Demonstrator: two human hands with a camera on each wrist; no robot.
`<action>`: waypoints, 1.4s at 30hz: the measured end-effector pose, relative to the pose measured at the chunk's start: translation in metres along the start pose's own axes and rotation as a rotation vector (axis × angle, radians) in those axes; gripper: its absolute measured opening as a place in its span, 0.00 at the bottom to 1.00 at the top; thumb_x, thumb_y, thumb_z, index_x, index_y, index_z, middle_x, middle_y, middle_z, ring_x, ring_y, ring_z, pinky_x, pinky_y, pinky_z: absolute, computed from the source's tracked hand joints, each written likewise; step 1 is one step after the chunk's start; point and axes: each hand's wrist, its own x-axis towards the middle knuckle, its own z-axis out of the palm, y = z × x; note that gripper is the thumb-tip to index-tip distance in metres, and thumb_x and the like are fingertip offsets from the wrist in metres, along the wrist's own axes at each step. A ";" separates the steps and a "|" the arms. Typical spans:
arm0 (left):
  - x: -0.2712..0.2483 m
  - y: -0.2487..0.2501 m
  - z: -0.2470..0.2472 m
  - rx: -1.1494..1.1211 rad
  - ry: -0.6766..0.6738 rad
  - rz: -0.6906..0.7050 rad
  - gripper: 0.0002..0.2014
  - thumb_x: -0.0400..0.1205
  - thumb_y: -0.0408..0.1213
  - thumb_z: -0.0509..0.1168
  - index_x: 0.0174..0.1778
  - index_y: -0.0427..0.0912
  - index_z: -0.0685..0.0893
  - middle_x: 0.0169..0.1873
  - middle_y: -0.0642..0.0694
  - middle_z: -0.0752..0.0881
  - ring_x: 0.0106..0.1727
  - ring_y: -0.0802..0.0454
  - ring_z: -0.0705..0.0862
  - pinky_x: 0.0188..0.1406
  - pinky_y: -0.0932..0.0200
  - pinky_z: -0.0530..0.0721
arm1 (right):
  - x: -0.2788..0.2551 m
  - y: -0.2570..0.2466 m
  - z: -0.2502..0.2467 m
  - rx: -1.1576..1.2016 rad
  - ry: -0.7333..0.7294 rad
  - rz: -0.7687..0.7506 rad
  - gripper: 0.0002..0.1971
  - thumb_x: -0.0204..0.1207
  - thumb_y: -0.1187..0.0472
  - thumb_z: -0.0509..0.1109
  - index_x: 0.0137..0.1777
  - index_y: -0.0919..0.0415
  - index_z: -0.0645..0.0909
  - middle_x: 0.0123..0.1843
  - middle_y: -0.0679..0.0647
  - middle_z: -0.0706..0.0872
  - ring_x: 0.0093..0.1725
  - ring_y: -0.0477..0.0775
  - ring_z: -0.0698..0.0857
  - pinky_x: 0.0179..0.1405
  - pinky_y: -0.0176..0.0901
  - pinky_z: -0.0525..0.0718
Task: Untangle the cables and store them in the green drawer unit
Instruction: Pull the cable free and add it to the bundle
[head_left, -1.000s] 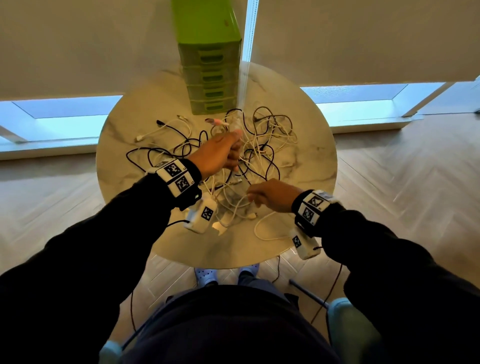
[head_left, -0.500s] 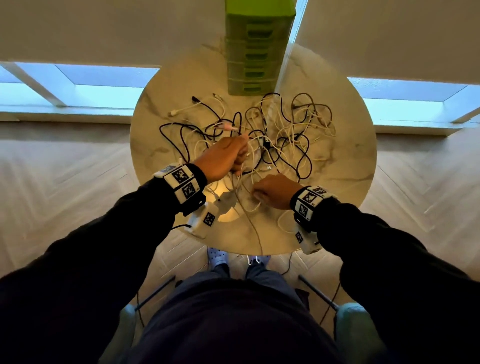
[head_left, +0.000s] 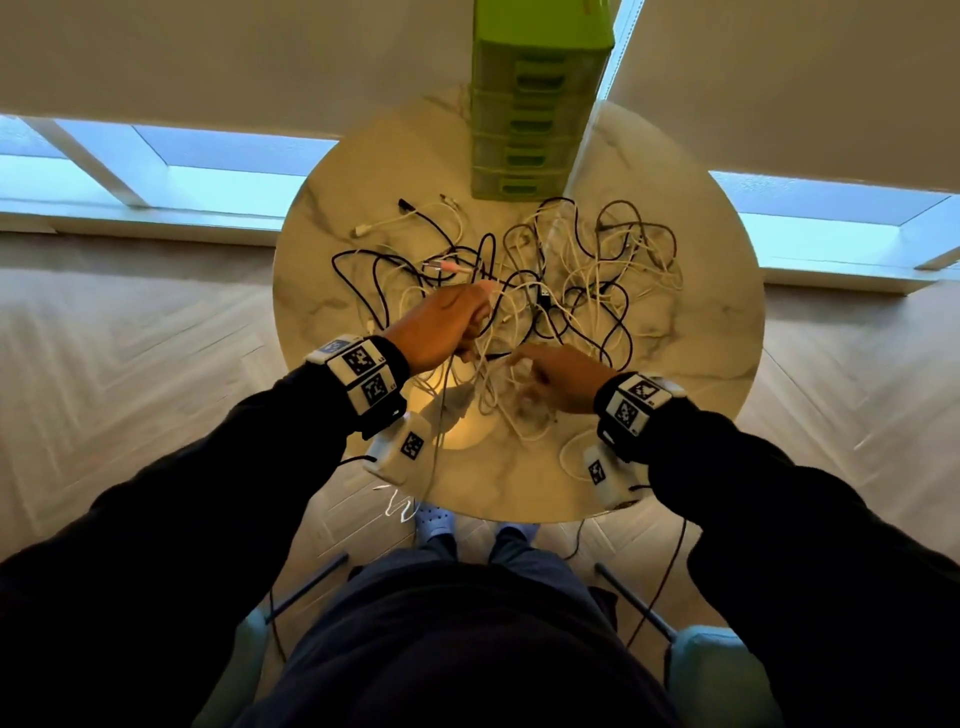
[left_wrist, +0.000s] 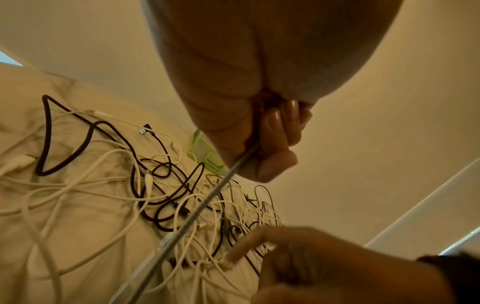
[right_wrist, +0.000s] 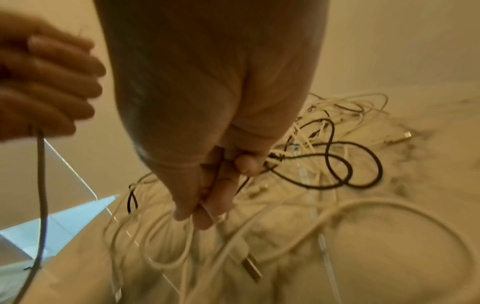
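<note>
The cables (head_left: 524, 291) lie in one tangled heap of black and white loops on the round table (head_left: 701, 332), in front of the green drawer unit (head_left: 535, 104), which stands at the far edge. The left hand (head_left: 441, 325) is raised over the heap, its fingers curled around a grey cable (left_wrist: 197, 209) that hangs down tight. The right hand (head_left: 563, 376) pinches white cable loops (right_wrist: 182, 242) between thumb and fingers near the front edge.
</note>
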 end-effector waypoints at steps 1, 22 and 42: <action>0.002 0.000 -0.001 0.000 0.002 0.001 0.21 0.93 0.46 0.47 0.32 0.47 0.64 0.25 0.53 0.60 0.26 0.53 0.59 0.32 0.56 0.71 | -0.003 -0.001 -0.009 0.062 0.045 -0.036 0.13 0.82 0.59 0.69 0.65 0.54 0.79 0.33 0.48 0.82 0.31 0.45 0.78 0.33 0.36 0.71; 0.020 0.006 -0.001 -0.025 0.106 0.056 0.15 0.93 0.44 0.47 0.44 0.44 0.70 0.25 0.54 0.62 0.24 0.57 0.60 0.25 0.61 0.65 | -0.002 -0.018 -0.043 0.413 0.313 -0.173 0.08 0.81 0.60 0.73 0.55 0.58 0.91 0.50 0.45 0.91 0.48 0.36 0.88 0.51 0.30 0.82; 0.033 0.013 0.014 -0.064 0.200 0.280 0.13 0.92 0.44 0.56 0.55 0.41 0.83 0.37 0.42 0.81 0.37 0.50 0.78 0.42 0.52 0.78 | 0.008 -0.043 -0.075 0.268 0.324 -0.191 0.15 0.90 0.58 0.58 0.51 0.62 0.85 0.42 0.49 0.86 0.38 0.46 0.83 0.41 0.33 0.78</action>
